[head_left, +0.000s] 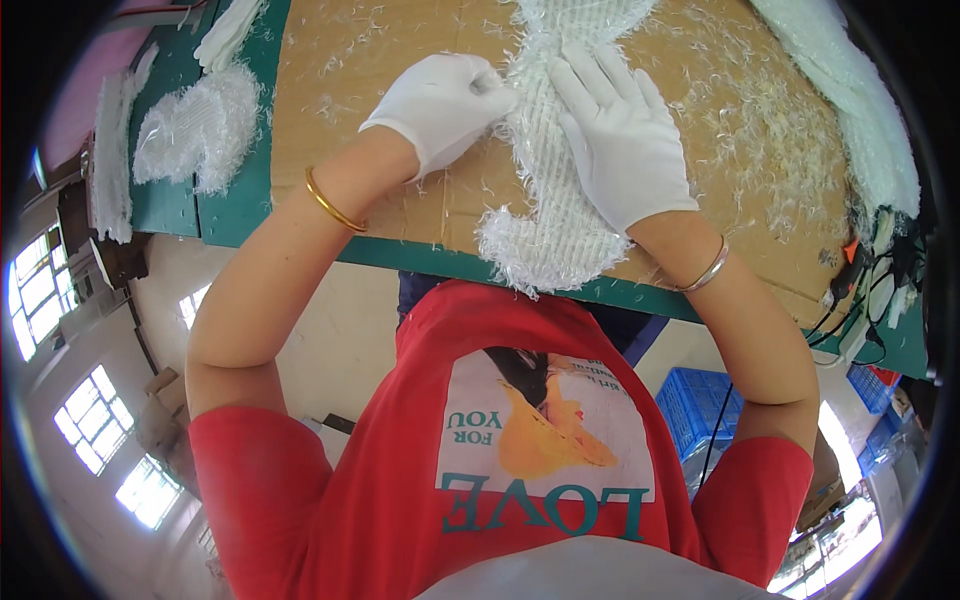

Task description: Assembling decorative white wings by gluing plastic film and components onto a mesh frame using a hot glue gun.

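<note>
Across the cardboard sheet point(330, 90) lies a ribbed, shaggy white fringe strip point(545, 140), right in front of the person, its lower end curling onto the green table's edge point(400, 254). Gloved right hand point(628, 140) flat on top, fingers straight and side by side, gripping nothing! Gloved left hand point(450, 105) curled at the strip's left side — whether it's pinching fibres, I cannot tell. Trouble spots? That curled end could slip over the edge if a pull comes with too little weight from the flat palm. Glove fabric might snag the tinsel-like strands and pluck some loose. And those stray shreds point(770, 150) on the right — drag the strip through them and they could cling.
</note>
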Demonstrator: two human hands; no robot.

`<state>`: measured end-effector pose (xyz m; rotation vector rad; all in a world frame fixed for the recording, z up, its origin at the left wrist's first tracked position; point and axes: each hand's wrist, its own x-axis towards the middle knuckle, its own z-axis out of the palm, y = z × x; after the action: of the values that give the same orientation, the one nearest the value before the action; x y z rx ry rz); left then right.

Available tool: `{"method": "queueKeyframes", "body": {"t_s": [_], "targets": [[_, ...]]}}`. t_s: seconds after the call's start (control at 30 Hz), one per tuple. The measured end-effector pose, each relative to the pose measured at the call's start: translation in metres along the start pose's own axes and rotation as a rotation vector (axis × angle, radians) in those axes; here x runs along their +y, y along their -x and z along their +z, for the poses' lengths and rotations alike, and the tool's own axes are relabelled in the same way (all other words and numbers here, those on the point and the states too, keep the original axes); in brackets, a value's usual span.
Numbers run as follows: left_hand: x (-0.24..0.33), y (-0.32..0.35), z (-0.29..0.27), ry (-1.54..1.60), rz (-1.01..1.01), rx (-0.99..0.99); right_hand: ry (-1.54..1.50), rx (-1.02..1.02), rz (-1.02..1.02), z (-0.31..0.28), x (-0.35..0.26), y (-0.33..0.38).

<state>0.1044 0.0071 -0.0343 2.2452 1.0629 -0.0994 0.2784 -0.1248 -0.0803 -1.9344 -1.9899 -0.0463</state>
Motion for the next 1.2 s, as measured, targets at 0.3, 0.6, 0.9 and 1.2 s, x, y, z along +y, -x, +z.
{"method": "queueKeyframes", "body": {"t_s": [0.3,0.6,0.9,1.2], "targets": [[0.007,0.008,0.008,0.155,-0.083,0.059,-0.01,0.027,-0.016,0.0,0.001,-0.001],[0.024,0.013,0.05,-0.679,0.366,0.475,0.0,0.084,-0.036,0.003,-0.003,-0.004],[0.026,0.065,0.033,0.033,0.462,0.263,-0.016,-0.018,-0.013,-0.002,-0.002,-0.004],[0.029,0.028,-0.001,0.666,-0.447,-0.097,0.042,0.014,-0.049,-0.001,-0.005,-0.003]]}}
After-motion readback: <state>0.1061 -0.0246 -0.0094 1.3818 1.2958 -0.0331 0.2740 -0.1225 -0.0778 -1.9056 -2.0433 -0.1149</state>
